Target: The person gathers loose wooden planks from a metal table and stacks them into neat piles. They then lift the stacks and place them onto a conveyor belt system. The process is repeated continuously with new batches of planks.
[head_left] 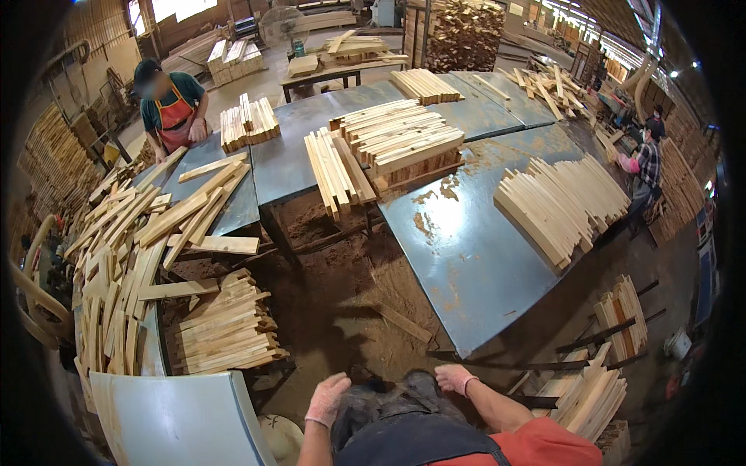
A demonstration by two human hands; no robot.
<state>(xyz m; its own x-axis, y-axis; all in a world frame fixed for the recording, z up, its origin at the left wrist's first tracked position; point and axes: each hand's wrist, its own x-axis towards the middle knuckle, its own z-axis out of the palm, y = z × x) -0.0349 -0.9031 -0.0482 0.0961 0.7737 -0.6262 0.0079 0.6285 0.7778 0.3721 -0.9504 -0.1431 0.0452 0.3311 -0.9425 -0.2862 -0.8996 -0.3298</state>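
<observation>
My left hand (pixel 327 398), in a pale knit glove, hangs in front of my dark apron (pixel 412 443) with its fingers curled in. On the other side of the apron is my right hand (pixel 454 378), gloved too, its fingers loosely closed. Neither hand shows anything in it, and both are apart from the wood. Nearest to the left hand is a stack of light wooden strips (pixel 229 326). Ahead of the right hand lies the corner of a metal-topped table (pixel 458 287), dusted with sawdust, bearing a row of boards (pixel 563 206).
A jumbled pile of boards (pixel 116 264) covers the left table. More stacked strips (pixel 400 136) lie on the middle tables. A co-worker in a red apron (pixel 175 113) stands far left; another in a checked shirt (pixel 646 163) stands far right. Boards on a rack (pixel 587 392) sit at lower right.
</observation>
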